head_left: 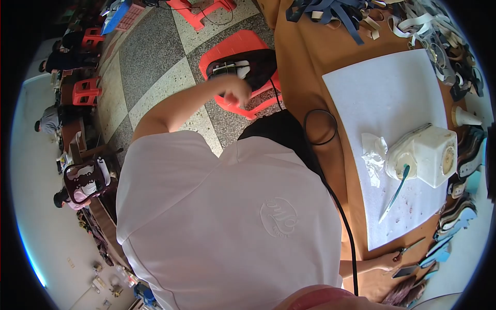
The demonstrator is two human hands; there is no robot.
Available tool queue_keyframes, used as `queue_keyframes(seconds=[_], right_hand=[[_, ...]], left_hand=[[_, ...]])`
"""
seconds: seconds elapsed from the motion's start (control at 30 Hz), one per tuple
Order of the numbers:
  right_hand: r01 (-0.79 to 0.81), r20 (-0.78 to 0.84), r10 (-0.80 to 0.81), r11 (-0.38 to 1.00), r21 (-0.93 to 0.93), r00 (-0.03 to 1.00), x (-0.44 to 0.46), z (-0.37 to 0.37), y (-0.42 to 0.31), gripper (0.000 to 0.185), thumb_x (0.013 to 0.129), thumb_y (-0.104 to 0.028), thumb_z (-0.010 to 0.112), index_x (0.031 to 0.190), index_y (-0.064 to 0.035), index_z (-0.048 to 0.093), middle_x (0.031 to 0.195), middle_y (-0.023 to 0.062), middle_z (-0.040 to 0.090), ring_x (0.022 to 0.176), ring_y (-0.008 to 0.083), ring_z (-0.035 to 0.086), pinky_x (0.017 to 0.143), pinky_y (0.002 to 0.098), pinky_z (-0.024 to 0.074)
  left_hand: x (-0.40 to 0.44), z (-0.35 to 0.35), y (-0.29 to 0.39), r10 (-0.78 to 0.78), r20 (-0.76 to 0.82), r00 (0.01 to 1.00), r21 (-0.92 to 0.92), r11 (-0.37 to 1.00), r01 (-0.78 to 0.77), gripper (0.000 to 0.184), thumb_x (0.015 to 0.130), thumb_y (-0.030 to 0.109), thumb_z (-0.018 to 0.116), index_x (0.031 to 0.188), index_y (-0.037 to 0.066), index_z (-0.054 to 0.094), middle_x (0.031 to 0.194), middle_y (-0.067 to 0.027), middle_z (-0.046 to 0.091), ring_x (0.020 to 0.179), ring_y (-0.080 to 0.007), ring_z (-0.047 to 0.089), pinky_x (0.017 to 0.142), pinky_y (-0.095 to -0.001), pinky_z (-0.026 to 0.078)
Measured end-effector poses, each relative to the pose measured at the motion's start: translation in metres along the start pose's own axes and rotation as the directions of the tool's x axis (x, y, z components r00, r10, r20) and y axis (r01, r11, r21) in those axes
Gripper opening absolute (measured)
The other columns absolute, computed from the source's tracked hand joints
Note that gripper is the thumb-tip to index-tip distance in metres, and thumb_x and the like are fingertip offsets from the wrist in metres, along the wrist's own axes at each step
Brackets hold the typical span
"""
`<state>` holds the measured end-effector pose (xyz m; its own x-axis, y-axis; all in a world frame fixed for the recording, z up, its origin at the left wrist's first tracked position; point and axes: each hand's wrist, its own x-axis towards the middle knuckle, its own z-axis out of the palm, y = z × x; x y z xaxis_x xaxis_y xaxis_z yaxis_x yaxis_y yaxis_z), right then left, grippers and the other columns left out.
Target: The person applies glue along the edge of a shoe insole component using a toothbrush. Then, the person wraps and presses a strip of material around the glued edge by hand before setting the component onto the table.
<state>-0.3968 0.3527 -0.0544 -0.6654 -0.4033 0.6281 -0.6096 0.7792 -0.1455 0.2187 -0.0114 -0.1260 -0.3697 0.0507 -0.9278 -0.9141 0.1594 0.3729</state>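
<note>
At the upper middle my left hand (237, 94) is in front of a red stool (227, 47) that bears a dark bag (262, 66). Motion blurs its fingers, and anything held there cannot be made out. Low on the right, my right hand (388, 261) grips dark-handled scissors (411, 246), their tips pointing up and right. A phone-like dark object (404, 271) lies beside that hand. On the brown-covered table (305, 46) lies a white sheet (382, 88) with a white container (436, 155), a teal-handled brush (397, 192) and crumpled clear plastic (374, 159).
Dark straps (336, 13) and pale strips (421, 23) are piled at the table's top right. Shoe-sole pieces (457, 214) line its right edge. A black cable (341, 206) runs beside my shirt. Other people (49, 121) sit at the far left, near more red stools (85, 92).
</note>
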Motion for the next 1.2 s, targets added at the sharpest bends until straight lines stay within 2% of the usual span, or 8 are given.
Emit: queue_keyframes(seconds=[0.07, 0.2, 0.27, 0.37, 0.53, 0.83, 1.03, 1.2], right_hand=[[-0.014, 0.013, 0.014, 1.000, 0.012, 1.000, -0.002, 0.000, 0.004, 0.016, 0.069, -0.018, 0.060, 0.075, -0.0031, 0.059, 0.071, 0.0078, 0.057, 0.065, 0.0212, 0.053, 0.059, 0.0316, 0.0422], [-0.017, 0.022, 0.018, 0.999, -0.027, 1.000, -0.003, 0.000, 0.010, 0.016, 0.069, -0.017, 0.060, 0.075, -0.0031, 0.059, 0.071, 0.0083, 0.057, 0.066, 0.0217, 0.052, 0.060, 0.0325, 0.0417], [-0.011, -0.013, 0.011, 1.000, -0.023, 1.000, -0.002, 0.000, 0.003, 0.015, 0.067, -0.015, 0.062, 0.072, -0.0015, 0.060, 0.069, 0.0100, 0.059, 0.061, 0.0224, 0.055, 0.055, 0.0311, 0.0440], [-0.035, -0.021, 0.036, 0.999, 0.038, 0.999, -0.002, 0.001, 0.002, 0.014, 0.066, -0.014, 0.062, 0.072, -0.0018, 0.060, 0.068, 0.0098, 0.058, 0.061, 0.0223, 0.055, 0.055, 0.0310, 0.0440], [-0.106, 0.026, 0.104, 0.991, 0.078, 0.994, -0.007, -0.001, 0.004, 0.018, 0.069, -0.018, 0.059, 0.077, -0.0025, 0.059, 0.073, 0.0081, 0.057, 0.066, 0.0208, 0.053, 0.059, 0.0305, 0.0427], [-0.009, -0.028, 0.010, 1.000, 0.022, 1.000, -0.004, 0.007, 0.018, 0.015, 0.068, -0.016, 0.062, 0.074, -0.0020, 0.059, 0.068, 0.0078, 0.059, 0.059, 0.0195, 0.056, 0.052, 0.0272, 0.0452], [-0.213, 0.016, 0.212, 0.974, 0.080, 0.977, -0.011, 0.003, 0.001, 0.022, 0.071, -0.025, 0.058, 0.082, -0.0063, 0.060, 0.072, 0.0061, 0.061, 0.065, 0.0161, 0.059, 0.056, 0.0275, 0.0454], [-0.394, 0.090, 0.390, 0.919, 0.033, 0.917, -0.004, -0.013, -0.031, 0.023, 0.073, -0.024, 0.055, 0.086, -0.0056, 0.057, 0.079, 0.0108, 0.059, 0.076, 0.0223, 0.057, 0.066, 0.0301, 0.0429]], left_hand=[[0.024, 0.037, 0.022, -0.209, 0.309, 0.928, 0.140, 0.975, 0.173, 0.019, 0.069, 0.016, 0.049, 0.083, 0.003, 0.052, 0.060, -0.0106, 0.053, 0.056, -0.0214, 0.055, 0.047, -0.0310, 0.046], [0.020, 0.036, 0.057, -0.228, 0.262, 0.938, 0.353, 0.927, 0.127, 0.025, 0.070, 0.015, 0.049, 0.089, 0.001, 0.051, 0.067, -0.0120, 0.057, 0.061, -0.0226, 0.057, 0.051, -0.0329, 0.046], [0.007, 0.008, 0.062, 0.013, -0.331, 0.943, 0.423, 0.896, 0.136, 0.021, 0.068, 0.018, 0.049, 0.074, -0.001, 0.059, 0.072, -0.0135, 0.059, 0.060, -0.0225, 0.057, 0.050, -0.0358, 0.046], [-0.016, 0.013, 0.094, -0.039, -0.381, 0.924, 0.558, 0.787, 0.264, 0.022, 0.067, 0.016, 0.047, 0.071, -0.002, 0.059, 0.068, -0.0134, 0.059, 0.057, -0.0222, 0.056, 0.049, -0.0358, 0.045], [-0.002, 0.047, 0.105, -0.127, 0.171, 0.977, 0.713, 0.700, -0.034, 0.019, 0.065, 0.014, 0.050, 0.070, -0.001, 0.061, 0.071, -0.0161, 0.058, 0.071, -0.0272, 0.057, 0.060, -0.0373, 0.045], [-0.007, 0.044, 0.119, 0.377, -0.046, 0.925, 0.638, 0.724, -0.263, 0.032, 0.051, 0.027, 0.059, 0.057, -0.005, 0.056, 0.060, -0.0207, 0.054, 0.062, -0.0347, 0.055, 0.054, -0.0396, 0.044], [0.040, 0.035, 0.097, 0.436, 0.216, 0.874, 0.615, 0.634, -0.468, 0.033, 0.055, 0.029, 0.060, 0.049, -0.004, 0.054, 0.048, -0.0166, 0.052, 0.047, -0.0281, 0.053, 0.045, -0.0386, 0.041], [0.007, 0.017, 0.173, -0.138, 0.435, 0.890, 0.663, 0.718, -0.213, 0.019, 0.058, 0.006, 0.055, 0.075, -0.003, 0.058, 0.065, -0.0128, 0.058, 0.058, -0.0204, 0.056, 0.049, -0.0307, 0.046]])
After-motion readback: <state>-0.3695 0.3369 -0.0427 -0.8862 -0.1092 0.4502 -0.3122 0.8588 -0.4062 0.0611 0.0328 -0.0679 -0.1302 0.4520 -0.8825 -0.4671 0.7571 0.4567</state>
